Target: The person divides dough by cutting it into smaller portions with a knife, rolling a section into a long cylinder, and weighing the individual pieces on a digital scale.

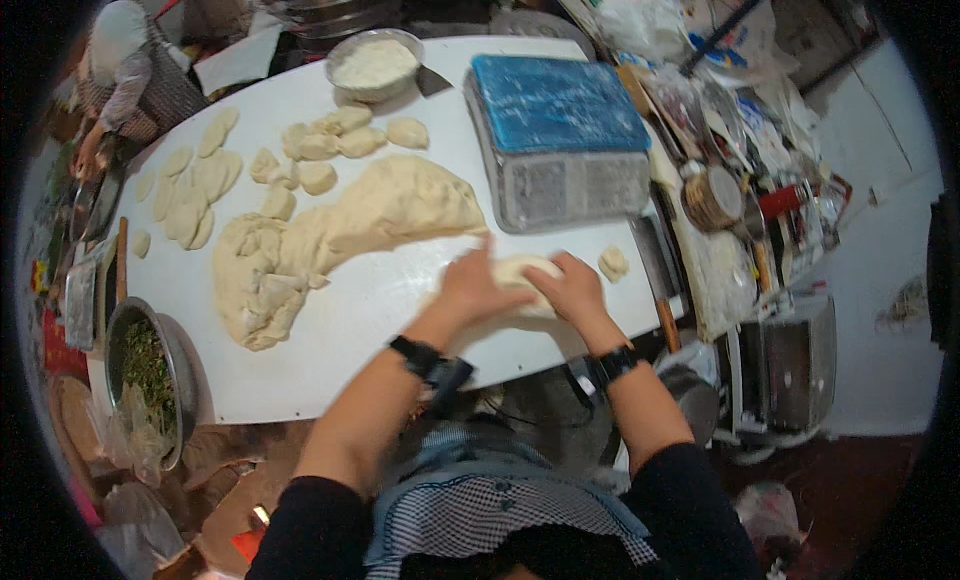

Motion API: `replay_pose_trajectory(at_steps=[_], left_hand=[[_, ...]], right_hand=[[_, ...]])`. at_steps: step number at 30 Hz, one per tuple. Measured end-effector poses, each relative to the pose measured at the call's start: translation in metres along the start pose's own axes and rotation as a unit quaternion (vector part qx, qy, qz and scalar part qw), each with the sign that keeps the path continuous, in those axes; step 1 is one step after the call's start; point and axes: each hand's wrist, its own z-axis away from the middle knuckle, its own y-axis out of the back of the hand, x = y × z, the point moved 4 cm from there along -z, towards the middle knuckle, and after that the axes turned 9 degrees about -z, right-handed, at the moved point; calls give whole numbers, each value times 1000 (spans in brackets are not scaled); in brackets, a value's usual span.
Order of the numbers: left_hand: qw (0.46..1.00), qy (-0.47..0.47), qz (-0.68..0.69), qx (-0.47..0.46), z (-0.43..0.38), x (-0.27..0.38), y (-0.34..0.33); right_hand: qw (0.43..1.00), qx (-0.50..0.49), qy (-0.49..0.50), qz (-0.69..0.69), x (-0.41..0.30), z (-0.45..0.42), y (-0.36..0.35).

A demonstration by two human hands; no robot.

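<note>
A thick piece of dough [517, 269] lies on the white table in front of me, right of the long dough mass [382, 205]. My left hand [480, 284] presses on its left side, slightly blurred, near the tip of the long mass. On its right side rests my right hand [574, 287], fingers curled over the dough. A small dough lump [613, 263] sits right of that hand. Beyond the long mass are several cut dough pieces [317, 178], and flattened dough rounds [214, 173] overlap at the far left of the table.
A scale [570, 186] with a blue top plate [559, 104] stands behind my hands. A bowl of flour [375, 62] is at the back edge, a metal bowl of chopped greens [184, 377] at the left. A cleaver [656, 257] lies by the right edge. Another person [131, 77] is at far left.
</note>
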Motion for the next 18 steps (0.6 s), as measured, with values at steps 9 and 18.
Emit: replay_pose_trajectory(at_steps=[9,18], left_hand=[[974,-140,-167,56,31,-15,-17],[980,-20,-171,104,122,-125,75]], right_hand=[[990,96,7,104,14,3,-38],[965,-158,116,-177,-102,-23,-115]])
